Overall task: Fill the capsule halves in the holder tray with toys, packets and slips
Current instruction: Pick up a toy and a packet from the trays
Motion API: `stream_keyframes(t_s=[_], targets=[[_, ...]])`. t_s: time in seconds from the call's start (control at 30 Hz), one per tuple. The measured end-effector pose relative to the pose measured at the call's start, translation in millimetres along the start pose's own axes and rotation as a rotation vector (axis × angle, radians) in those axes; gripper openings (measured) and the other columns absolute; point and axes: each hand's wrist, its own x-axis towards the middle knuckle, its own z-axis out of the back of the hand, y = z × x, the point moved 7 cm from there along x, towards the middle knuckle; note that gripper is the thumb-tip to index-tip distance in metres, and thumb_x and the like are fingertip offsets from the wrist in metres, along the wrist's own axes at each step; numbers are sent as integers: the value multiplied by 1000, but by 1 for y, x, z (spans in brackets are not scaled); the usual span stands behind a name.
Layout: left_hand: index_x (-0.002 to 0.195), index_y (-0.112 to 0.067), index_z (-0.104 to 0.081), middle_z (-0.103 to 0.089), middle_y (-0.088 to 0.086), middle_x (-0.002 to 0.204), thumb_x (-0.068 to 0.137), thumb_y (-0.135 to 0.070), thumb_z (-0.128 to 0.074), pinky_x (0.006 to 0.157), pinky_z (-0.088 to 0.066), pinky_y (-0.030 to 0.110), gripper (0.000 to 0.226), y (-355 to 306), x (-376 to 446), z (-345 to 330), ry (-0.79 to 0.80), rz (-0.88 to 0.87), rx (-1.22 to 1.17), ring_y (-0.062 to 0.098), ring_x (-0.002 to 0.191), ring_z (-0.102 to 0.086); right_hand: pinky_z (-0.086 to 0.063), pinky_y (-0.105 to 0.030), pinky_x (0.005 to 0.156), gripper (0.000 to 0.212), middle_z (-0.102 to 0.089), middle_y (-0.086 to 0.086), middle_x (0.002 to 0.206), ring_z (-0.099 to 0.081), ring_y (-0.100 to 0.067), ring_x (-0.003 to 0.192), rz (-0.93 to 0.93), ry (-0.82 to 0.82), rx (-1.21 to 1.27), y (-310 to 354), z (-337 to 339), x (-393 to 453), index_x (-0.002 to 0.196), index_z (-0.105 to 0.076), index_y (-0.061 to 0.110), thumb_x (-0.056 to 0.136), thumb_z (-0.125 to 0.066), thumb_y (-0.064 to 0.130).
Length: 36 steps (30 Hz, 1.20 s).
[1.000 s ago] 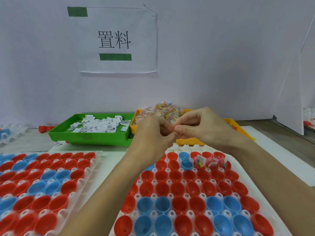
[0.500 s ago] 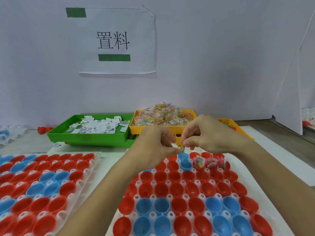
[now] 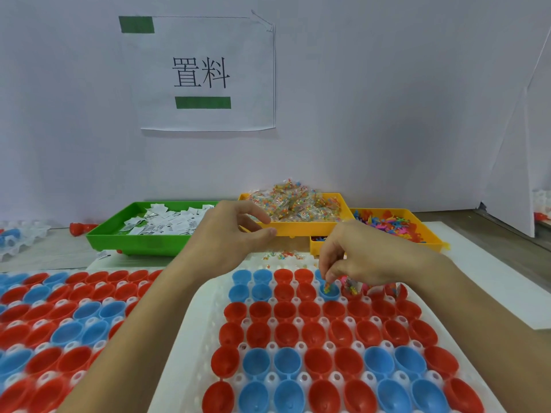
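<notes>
A white sheet (image 3: pixel 205 74) on the wall reads "置料" in black, with a green bar above left and another below the characters. Under it stand three bins: a green bin (image 3: pixel 140 241) of white printed slips (image 3: pixel 167 223), a yellow bin (image 3: pixel 304 231) heaped with clear packets (image 3: pixel 295 201) of coloured bits, and a second yellow bin (image 3: pixel 429 239) of bright plastic toys (image 3: pixel 387 223). A few packets lie loose just in front of the bins. The white holder tray (image 3: pixel 190 323) in front carries rows of red and blue capsule halves, open side up, most showing nothing inside. The right hand (image 3: pixel 357 257) pinches a small packet (image 3: pixel 327 286) with fingertips pointing down, at the mouth of a blue half (image 3: pixel 329 292) in the second row from the far edge; the red halves just right of it hold coloured contents. The left hand (image 3: pixel 229 236) hovers above the tray's far left, fingers loosely curled and holding nothing. A second tray (image 3: pixel 41 341) of halves lies to the left.
</notes>
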Motion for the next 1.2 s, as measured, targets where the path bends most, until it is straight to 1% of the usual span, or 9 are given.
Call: stream_keyframes(t_s=[0.17,0.27,0.4,0.47,0.63,0.73,0.83,1.03,1.2], targets=[[79,-25,-72,-70,-6,69,85,-26,-74,51,-40,18,6,14,1,7,-99,65,79,7,56,-57,-52,-15,61,7,-73,8,74,-68,-3,68,-10,1,-28,0,-1,0,83,-79,23,84,-79,16],[76,-23,-72,-70,-3,70,84,-19,-70,45,-38,13,8,31,0,18,-237,169,156,8,57,-59,-53,-17,63,10,-70,11,73,-66,0,70,-4,-2,-16,0,-2,0,83,-78,25,81,-82,15],[78,-18,-70,-72,9,84,81,-8,-65,71,-55,31,11,58,9,49,-471,347,187,28,81,-66,-55,-18,65,9,-69,12,70,-66,3,70,-5,-2,3,-1,-1,-1,79,-79,22,81,-81,13],[83,-13,-72,-71,15,90,81,-5,-62,82,-56,39,13,70,21,61,-519,389,233,34,89,-65,-55,-17,65,9,-69,14,68,-65,5,69,-4,1,12,-1,0,-1,80,-80,23,82,-81,14],[90,-7,-75,-68,14,86,82,-4,-63,68,-44,30,15,94,54,66,-399,420,402,30,77,-61,-50,-10,61,9,-64,24,61,-63,8,73,5,11,13,-3,3,-2,83,-80,27,85,-78,18],[90,-6,-77,-61,5,69,84,-7,-69,61,-43,27,10,102,69,52,-244,399,463,16,59,-55,-52,-14,61,10,-67,15,69,-64,1,76,17,9,17,-3,4,-3,85,-80,29,84,-79,19],[86,-6,-77,-59,2,61,82,-17,-78,61,-42,26,12,101,79,40,-142,374,480,13,58,-54,-57,-24,67,13,-70,7,79,-66,-7,77,32,15,42,-1,4,-3,88,-78,31,82,-81,20],[93,-6,-79,-72,20,94,86,-2,-68,67,-51,32,14,99,87,32,-140,412,516,32,84,-67,-55,-22,64,17,-70,7,79,-66,-6,75,29,-8,47,-3,7,-4,89,-77,30,84,-77,13],[89,-2,-75,-70,20,97,89,-2,-66,68,-47,30,10,98,84,32,-160,445,456,28,80,-60,-54,-20,63,16,-71,8,82,-66,-8,77,32,-23,52,-4,9,-4,90,-76,33,84,-79,19]])
